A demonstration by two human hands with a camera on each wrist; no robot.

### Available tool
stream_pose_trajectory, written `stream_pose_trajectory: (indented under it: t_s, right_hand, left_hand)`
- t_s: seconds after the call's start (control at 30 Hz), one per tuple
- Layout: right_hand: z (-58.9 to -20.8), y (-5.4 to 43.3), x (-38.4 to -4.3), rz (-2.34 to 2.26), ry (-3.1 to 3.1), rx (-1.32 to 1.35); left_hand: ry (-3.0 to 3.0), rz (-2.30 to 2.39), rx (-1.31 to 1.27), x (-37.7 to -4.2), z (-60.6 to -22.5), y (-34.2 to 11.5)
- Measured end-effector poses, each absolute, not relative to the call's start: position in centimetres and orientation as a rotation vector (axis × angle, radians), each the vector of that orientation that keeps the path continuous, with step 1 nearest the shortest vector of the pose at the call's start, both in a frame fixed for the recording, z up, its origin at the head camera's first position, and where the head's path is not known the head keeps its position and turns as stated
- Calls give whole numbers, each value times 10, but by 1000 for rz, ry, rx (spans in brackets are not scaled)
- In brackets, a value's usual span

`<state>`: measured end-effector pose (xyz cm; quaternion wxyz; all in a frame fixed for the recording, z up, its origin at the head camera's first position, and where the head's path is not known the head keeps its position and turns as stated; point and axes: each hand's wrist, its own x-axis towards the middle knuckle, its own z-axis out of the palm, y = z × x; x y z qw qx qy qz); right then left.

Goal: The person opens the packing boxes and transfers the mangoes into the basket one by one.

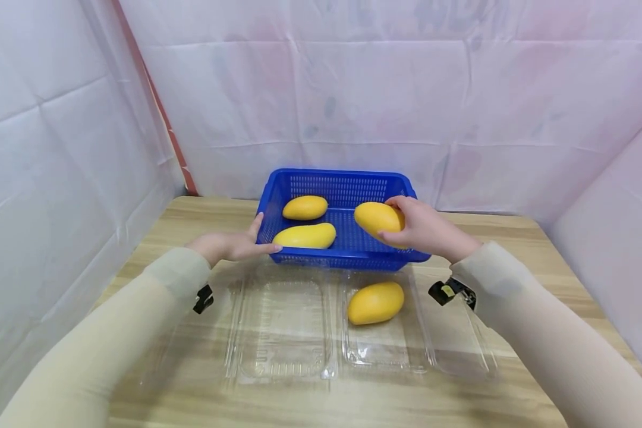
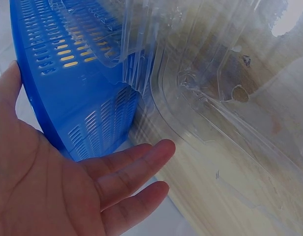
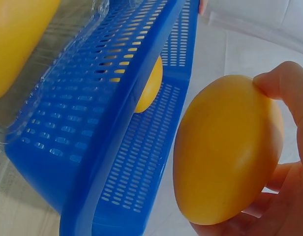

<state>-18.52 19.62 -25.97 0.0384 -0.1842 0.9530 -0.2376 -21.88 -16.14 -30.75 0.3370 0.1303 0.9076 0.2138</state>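
Observation:
My right hand (image 1: pixel 428 226) grips a yellow mango (image 1: pixel 375 219) and holds it over the right side of a blue plastic basket (image 1: pixel 348 254). In the right wrist view the held mango (image 3: pixel 225 152) is pinched at one end by the thumb, other fingers under it. My left hand (image 1: pixel 230 245) touches the basket's left front corner, thumb at the rim and fingers stretched out. Inside the basket lie a short mango (image 1: pixel 305 208) at the back and a longer, paler mango (image 1: pixel 306 236) at the front.
Before the basket stand two clear plastic boxes with opened lids. The right box (image 1: pixel 387 351) holds one mango (image 1: pixel 375 303); the left box (image 1: pixel 283 333) shows just its bare bottom. Pale cloth sheets (image 1: pixel 353 107) hang behind and beside the wooden table (image 1: pixel 353 410).

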Motion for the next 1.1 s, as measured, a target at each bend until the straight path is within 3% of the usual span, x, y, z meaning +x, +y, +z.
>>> stream_pose_trajectory:
  t_s: [1.1]
  right_hand:
    - [-296, 197, -238, -639, 2969, -574]
  left_hand:
    - [2373, 524, 297, -218, -313, -154]
